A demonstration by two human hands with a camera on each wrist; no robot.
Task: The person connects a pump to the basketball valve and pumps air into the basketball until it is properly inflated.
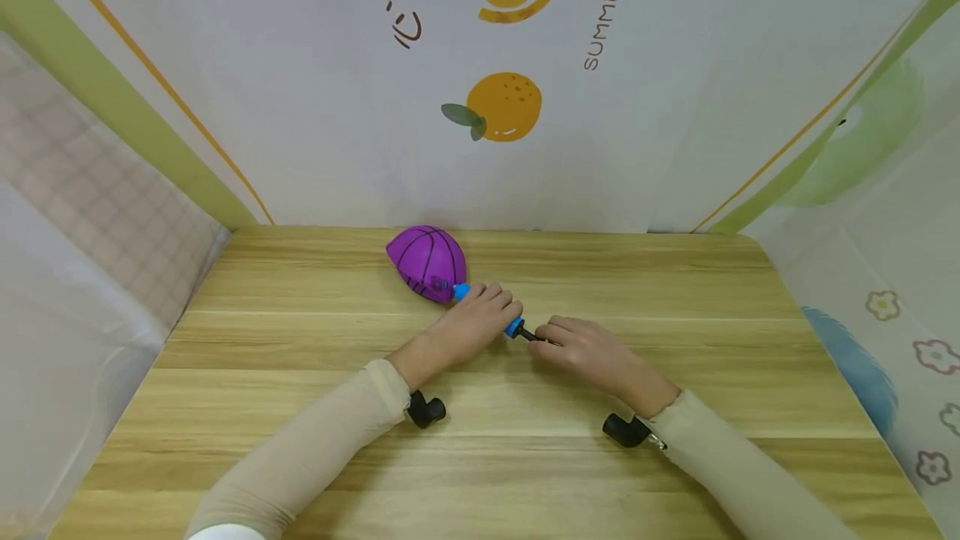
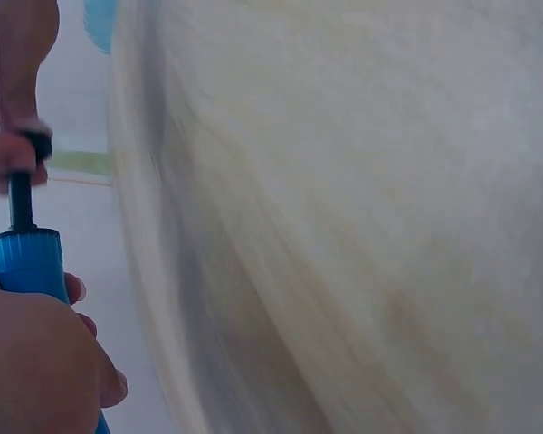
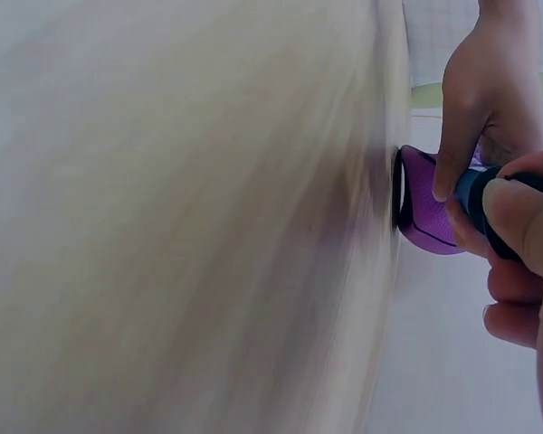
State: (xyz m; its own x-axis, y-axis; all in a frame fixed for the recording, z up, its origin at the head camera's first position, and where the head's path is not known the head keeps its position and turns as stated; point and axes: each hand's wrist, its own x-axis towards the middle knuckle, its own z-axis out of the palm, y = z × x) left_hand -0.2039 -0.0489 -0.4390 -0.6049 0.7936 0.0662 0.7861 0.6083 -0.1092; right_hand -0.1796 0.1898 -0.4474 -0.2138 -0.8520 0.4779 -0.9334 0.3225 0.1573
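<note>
The head camera looks from high above, forward and down, over most of the desk (image 1: 525,473). The left wrist camera, much nearer, faces along the blue pump (image 2: 27,262) toward the right hand (image 2: 18,72). The right wrist camera, also near, faces toward the left hand (image 3: 489,99) and the purple ball (image 3: 425,208), which the head camera also sees. Both wrist views show the desk sideways.

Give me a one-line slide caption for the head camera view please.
Left hand grips a blue pump beside a misshapen purple ball; right hand holds the pump's black plunger.
</note>
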